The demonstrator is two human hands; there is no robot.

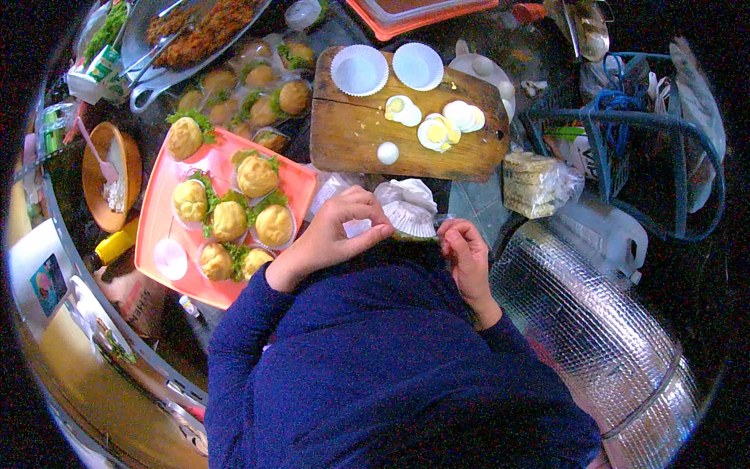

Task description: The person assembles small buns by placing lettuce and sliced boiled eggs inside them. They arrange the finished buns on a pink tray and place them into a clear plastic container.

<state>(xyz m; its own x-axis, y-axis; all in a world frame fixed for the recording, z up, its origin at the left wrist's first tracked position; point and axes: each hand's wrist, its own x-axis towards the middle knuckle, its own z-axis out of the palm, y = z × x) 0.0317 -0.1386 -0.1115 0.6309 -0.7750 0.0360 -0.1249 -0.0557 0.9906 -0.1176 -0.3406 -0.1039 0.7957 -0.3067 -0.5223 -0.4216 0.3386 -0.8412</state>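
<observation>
Head camera: at the left of the frame we see a brown bowl (134,168) holding a pink spoon (107,167), then a coral tray (160,219) of filled buns (229,221). Rightward, our left hand (332,238) has bent fingers near white paper cups (409,219) at mid-frame; we cannot tell whether they grip anything. Above, a wooden board (344,129) bears sliced egg (433,133). Our right hand (469,262), just right of the cups, draws its fingertips together, their hold unclear.

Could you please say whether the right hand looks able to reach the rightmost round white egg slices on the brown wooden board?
Probably yes: nothing visibly blocks the right hand from those egg slices; the board before them is bare.
</observation>
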